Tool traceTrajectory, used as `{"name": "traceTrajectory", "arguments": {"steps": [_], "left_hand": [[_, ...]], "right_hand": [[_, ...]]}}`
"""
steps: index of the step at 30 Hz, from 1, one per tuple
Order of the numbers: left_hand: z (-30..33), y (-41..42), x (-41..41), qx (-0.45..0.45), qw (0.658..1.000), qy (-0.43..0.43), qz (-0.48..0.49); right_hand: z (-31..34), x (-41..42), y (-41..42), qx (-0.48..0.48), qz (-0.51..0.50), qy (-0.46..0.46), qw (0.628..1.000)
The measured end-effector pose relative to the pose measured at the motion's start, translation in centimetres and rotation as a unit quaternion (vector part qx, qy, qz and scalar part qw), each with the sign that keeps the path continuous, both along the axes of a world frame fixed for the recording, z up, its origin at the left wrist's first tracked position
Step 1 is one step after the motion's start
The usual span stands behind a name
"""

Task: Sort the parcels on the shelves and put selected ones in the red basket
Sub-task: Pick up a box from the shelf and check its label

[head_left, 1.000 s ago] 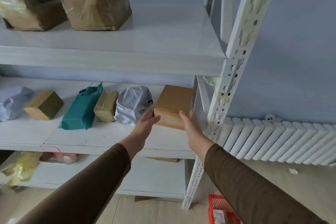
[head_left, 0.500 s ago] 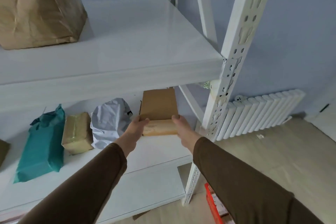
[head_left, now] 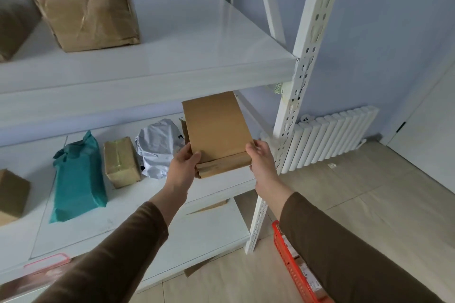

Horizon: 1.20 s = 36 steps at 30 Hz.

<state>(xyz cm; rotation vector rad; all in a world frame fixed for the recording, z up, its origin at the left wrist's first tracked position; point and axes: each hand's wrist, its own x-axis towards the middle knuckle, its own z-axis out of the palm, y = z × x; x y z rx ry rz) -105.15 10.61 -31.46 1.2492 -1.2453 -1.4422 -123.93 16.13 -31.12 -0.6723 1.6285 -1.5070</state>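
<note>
Pinching the cardboard box (head_left: 216,130) at its near corners, left hand (head_left: 183,167) and right hand (head_left: 262,157) risk snagging it under the upper shelf (head_left: 172,76).

no readable text, labels or numbers

A matt brown cardboard box (head_left: 216,130), one edge sealed with glossy tape, sits above a smooth, faintly glossy white shelf (head_left: 172,56) on a painted, perforated metal upright (head_left: 302,76). Nearby parcels come in crinkled teal plastic film (head_left: 76,179), creased white plastic (head_left: 160,147) and shiny tape-wrapped brown paper (head_left: 86,7). The sleeves (head_left: 344,253) are soft brown cloth, the red basket (head_left: 293,265) slotted plastic, the floor (head_left: 369,204) pale wood-look boards.
</note>
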Motion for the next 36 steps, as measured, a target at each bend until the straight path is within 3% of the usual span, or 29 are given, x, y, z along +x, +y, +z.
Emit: {"name": "traceTrajectory", "arguments": {"steps": [4,11,15,22,26,30,33,36], "left_hand": [[-0.5,3.0,0.8,-0.031,0.998,-0.039,0.036],[0.8,9.7,-0.9,0.066,0.987,0.145,-0.030],[0.6,13.6,-2.8,0.081,0.984,0.158,-0.034],[-0.3,18.4,-5.1,0.116,0.976,0.183,-0.033],[-1.2,19.5,-4.6,0.139,0.964,0.223,-0.032],[-1.2,20.2,-3.2,0.114,0.971,0.200,-0.068],[-0.6,21.0,-2.5,0.047,0.988,0.137,-0.051],[-0.3,21.8,-2.1,-0.079,0.995,0.055,-0.039]], "right_hand": [[0.2,0.3,4.1,-0.002,0.005,0.017,1.000],[0.6,-2.1,10.5,-0.004,0.016,0.003,1.000],[0.7,-4.2,14.4,-0.002,0.046,0.004,0.999],[2.2,-6.3,19.3,-0.028,0.079,-0.080,0.993],[3.2,-5.9,21.0,-0.091,0.093,0.024,0.991],[2.6,-5.9,22.6,-0.136,0.172,0.187,0.958],[1.0,-6.7,23.3,-0.142,0.263,0.310,0.903],[-0.4,-7.8,24.2,-0.131,0.306,0.334,0.882]]}}
